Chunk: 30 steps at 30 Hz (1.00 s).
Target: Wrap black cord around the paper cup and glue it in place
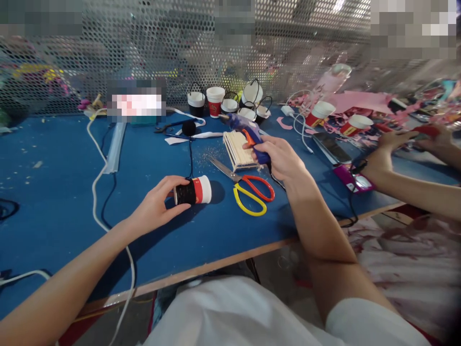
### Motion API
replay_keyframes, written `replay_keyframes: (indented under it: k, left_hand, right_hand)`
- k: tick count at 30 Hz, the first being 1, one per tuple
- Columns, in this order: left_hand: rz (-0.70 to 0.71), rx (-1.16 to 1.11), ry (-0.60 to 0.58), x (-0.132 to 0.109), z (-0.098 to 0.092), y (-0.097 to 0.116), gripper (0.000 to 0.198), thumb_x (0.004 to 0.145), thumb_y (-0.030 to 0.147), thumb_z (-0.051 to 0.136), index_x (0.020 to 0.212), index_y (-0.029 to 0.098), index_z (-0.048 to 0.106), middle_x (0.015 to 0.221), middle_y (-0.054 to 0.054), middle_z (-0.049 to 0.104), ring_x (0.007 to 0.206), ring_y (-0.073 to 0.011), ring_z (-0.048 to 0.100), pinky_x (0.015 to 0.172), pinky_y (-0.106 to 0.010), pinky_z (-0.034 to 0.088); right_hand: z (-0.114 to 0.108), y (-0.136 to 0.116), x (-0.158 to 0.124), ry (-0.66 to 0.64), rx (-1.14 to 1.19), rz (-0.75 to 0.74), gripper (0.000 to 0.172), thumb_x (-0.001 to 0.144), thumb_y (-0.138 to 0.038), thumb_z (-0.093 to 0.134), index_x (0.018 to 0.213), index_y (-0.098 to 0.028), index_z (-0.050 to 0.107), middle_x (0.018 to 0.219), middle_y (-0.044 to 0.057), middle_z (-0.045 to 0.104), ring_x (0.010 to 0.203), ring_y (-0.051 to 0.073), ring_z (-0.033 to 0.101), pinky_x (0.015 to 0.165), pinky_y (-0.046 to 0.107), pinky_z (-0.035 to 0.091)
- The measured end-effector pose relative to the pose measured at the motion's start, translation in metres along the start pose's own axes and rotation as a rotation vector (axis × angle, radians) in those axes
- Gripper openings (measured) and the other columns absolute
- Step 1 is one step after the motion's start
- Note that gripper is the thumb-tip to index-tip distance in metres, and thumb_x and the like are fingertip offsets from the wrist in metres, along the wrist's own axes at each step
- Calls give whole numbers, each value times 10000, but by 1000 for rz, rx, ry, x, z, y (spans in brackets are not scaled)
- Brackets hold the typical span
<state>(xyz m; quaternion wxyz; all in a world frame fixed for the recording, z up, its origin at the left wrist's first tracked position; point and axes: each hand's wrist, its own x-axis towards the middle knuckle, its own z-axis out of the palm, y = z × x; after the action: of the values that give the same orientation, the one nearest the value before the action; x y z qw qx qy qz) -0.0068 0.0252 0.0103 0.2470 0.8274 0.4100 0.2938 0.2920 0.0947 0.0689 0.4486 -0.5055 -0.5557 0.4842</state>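
My left hand point(158, 204) is closed around a small paper cup point(196, 190) lying on its side above the blue table point(61, 192); the cup is white and red with a black band wrapped round it. My right hand point(283, 156) grips a blue glue gun point(247, 130) with an orange trigger, its nozzle pointing away to the upper left. Under the gun lies a small cream slatted piece point(236, 151). Scissors point(250, 190) with red and yellow handles lie between my two hands.
Several black-and-white and red cups point(216, 101) stand at the back by a perforated metal screen. White and black cables point(97, 182) run over the table's left side. Another person's hands point(392, 144) work at the right among pink paper scraps, cups point(355, 125) and a phone point(331, 148).
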Motion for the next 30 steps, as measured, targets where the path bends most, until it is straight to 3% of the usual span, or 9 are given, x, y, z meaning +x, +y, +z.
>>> replay_keyframes:
  k: [5, 9, 14, 23, 30]
  left_hand:
    - [41, 23, 37, -2, 0, -5, 409, 793, 287, 613, 1163, 206, 461, 1225, -116, 476, 1134, -230, 493, 851, -352, 509]
    - [84, 110, 40, -3, 0, -4, 403, 799, 263, 609, 1165, 191, 456, 1246, -124, 469, 1151, -220, 485, 927, -377, 470]
    - [144, 170, 44, -2, 0, -5, 374, 811, 228, 594, 1155, 181, 456, 1255, -127, 468, 1156, -208, 485, 967, -382, 444]
    - [194, 206, 53, -2, -2, -5, 344, 817, 190, 582, 1139, 160, 465, 1256, -147, 471, 1170, -211, 477, 969, -371, 447]
    - [207, 208, 29, 0, -2, -5, 336, 825, 188, 570, 1143, 158, 467, 1274, -157, 461, 1184, -220, 472, 972, -368, 447]
  right_hand:
    - [10, 8, -11, -67, 85, 4, 239, 749, -395, 618, 763, -156, 606, 633, -10, 569, 516, 54, 469, 477, 183, 384]
    - [19, 13, -21, -179, -28, 43, 220, 699, -353, 682, 755, -158, 597, 632, -15, 588, 538, 63, 494, 490, 188, 401]
    - [30, 12, -34, -333, -139, 22, 210, 734, -305, 626, 874, -149, 643, 779, 35, 657, 525, 71, 493, 468, 212, 412]
    - [40, 16, -47, -194, -482, -57, 226, 692, -363, 637, 760, -148, 651, 665, 28, 645, 629, 166, 583, 593, 283, 481]
    - [41, 28, -52, -167, -625, -186, 217, 727, -388, 601, 741, -175, 636, 638, 16, 635, 574, 149, 570, 557, 269, 463]
